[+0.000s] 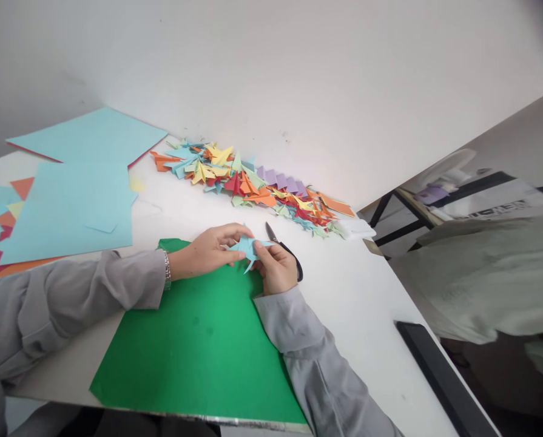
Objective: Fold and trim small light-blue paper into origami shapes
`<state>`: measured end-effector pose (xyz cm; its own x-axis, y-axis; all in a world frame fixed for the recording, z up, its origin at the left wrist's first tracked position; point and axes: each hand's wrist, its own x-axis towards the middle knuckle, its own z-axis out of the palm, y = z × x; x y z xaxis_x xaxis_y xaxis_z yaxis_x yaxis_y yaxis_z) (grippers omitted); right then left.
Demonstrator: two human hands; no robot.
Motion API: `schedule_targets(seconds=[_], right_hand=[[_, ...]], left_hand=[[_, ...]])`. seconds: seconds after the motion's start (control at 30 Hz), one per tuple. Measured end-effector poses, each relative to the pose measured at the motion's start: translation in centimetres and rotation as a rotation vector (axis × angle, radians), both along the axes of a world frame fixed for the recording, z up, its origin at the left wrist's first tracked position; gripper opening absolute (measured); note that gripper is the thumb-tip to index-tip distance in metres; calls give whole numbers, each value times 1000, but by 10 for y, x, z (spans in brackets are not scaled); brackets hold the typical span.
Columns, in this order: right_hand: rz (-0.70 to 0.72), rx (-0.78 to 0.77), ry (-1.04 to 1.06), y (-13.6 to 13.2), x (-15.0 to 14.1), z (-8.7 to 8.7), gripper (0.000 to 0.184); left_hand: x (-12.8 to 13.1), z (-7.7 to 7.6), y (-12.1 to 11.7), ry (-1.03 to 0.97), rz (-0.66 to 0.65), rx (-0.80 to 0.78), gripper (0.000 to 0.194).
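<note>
Between my two hands is a small folded light-blue paper figure (pixel 247 246) with pointed ends, held above the far edge of a green sheet (pixel 198 340). My left hand (pixel 210 250) pinches it from the left with thumb and fingers. From the right, my right hand (pixel 275 266) grips it, thumb on top. Scissors (pixel 293 260) with dark handles lie on the table just beyond my right hand, partly hidden by it.
Many coloured folded paper figures (pixel 253 188) are heaped along the wall. Large light-blue sheets (pixel 75 206) and coloured scraps (pixel 22 188) lie at left. A white object (pixel 360 229) sits by the heap's right end; a long black object (pixel 439 370) lies near the right table edge.
</note>
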<state>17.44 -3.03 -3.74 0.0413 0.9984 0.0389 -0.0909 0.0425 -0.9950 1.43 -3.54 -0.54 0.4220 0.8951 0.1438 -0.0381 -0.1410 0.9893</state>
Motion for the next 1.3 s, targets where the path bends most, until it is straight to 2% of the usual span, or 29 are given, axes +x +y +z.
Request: schedule_targets(seconds=[0.07, 0.13, 0.3, 0.47, 0.63, 0.83, 1.03, 1.13, 1.3], right_hand=[[-1, 11, -15, 0, 0, 0, 29], [2, 20, -18, -1, 0, 1, 30], [-20, 21, 50, -8, -4, 13, 28], [-27, 135, -50, -13, -8, 21, 27], [6, 155, -125, -12, -7, 17, 26], [28, 256, -265, -11, -4, 14, 14], [-15, 302, -282, -10, -1, 14, 6], [-19, 302, -272, -11, 0, 14, 6], [48, 253, -253, -14, -2, 16, 13]], left_hand=[[1, -2, 1, 58, 0, 46, 24], [1, -2, 2, 99, 3, 26, 20], [1, 0, 2, 65, 107, -91, 19], [1, 1, 2, 2, 154, -120, 23], [1, 0, 2, 6, 154, -100, 23], [-1, -3, 4, 44, 149, -45, 23], [0, 7, 0, 96, 134, -105, 19], [0, 8, -1, 91, 134, -134, 16], [-1, 2, 4, 51, 165, -123, 15]])
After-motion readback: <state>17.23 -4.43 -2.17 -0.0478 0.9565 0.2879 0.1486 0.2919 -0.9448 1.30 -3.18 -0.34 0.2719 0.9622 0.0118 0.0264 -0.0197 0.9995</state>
